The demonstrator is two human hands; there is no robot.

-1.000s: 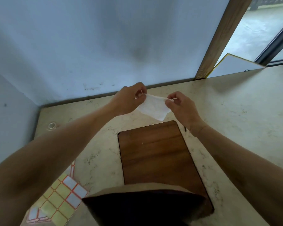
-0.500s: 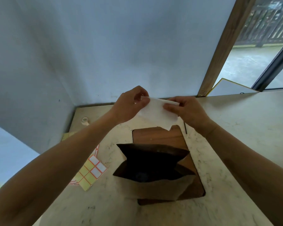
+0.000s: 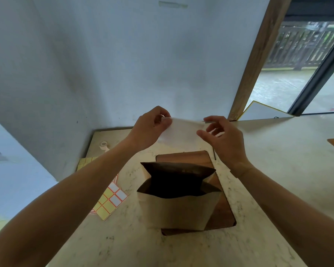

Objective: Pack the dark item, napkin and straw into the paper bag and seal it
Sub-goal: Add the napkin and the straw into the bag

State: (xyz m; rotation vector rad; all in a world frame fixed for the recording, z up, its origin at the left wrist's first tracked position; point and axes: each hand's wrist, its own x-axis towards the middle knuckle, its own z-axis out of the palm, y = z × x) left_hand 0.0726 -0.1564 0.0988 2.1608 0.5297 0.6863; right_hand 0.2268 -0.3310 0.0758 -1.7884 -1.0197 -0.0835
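A white napkin (image 3: 181, 131) is stretched between my two hands, above and behind the paper bag. My left hand (image 3: 152, 126) pinches its left corner. My right hand (image 3: 222, 137) holds its right edge with the fingers loosely spread. The brown paper bag (image 3: 177, 211) stands upright with its mouth open on a wooden board (image 3: 183, 156). Its inside is dark and I cannot tell what lies in it. A thin dark stick (image 3: 214, 154), possibly the straw, lies by the board's far right corner, partly hidden by my right wrist.
Sheets of yellow and white labels (image 3: 110, 201) lie left of the bag on the marble counter (image 3: 278, 170). A small roll of tape (image 3: 104, 145) sits in the far left corner by the wall. A white panel (image 3: 262, 112) leans behind the wooden post.
The view has tilted up and pulled back, so the whole open bag now shows. My hands have spread the napkin wider, and my right fingers have loosened on its edge.
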